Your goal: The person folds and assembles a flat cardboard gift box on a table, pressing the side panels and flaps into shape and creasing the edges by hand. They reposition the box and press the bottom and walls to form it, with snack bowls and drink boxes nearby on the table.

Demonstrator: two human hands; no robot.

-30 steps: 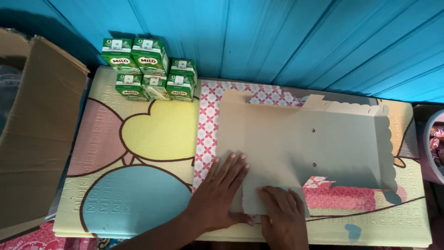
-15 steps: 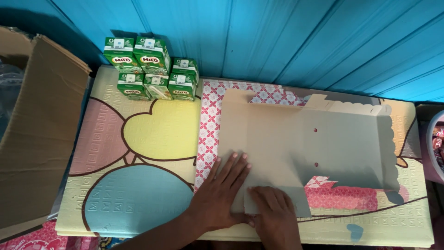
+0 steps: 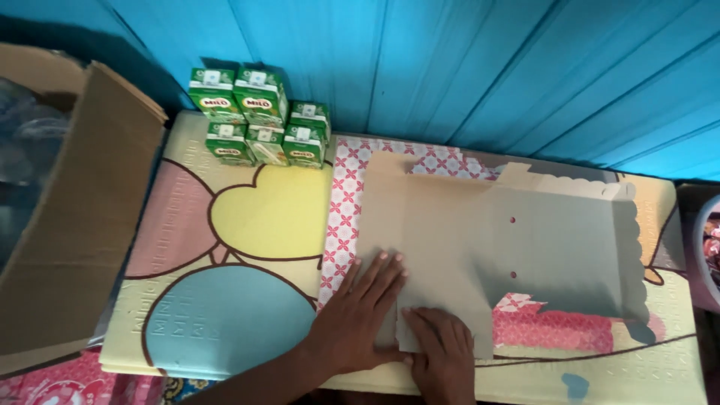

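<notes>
Brown card, a flat die-cut box blank (image 3: pixel 480 247), lies on the right half of the cartoon-printed surface (image 3: pixel 247 225). My left hand (image 3: pixel 360 319) presses flat on its near-left corner, fingers spread; my right hand (image 3: pixel 442 352) lies flat, fingers together, on the near flap (image 3: pixel 450 322), creasing a fold, I judge. Firm pressure along that line seems needed. Green drink cartons (image 3: pixel 259 116) stand far left; an open cardboard box (image 3: pixel 67 217) is cut off at left.

so by count: six green drink cartons (image 3: pixel 259 120) up far left of the hands, one flat cardboard sheet (image 3: pixel 480 247) under both palms, one big brown box (image 3: pixel 71 217) off left, two hands total
</notes>
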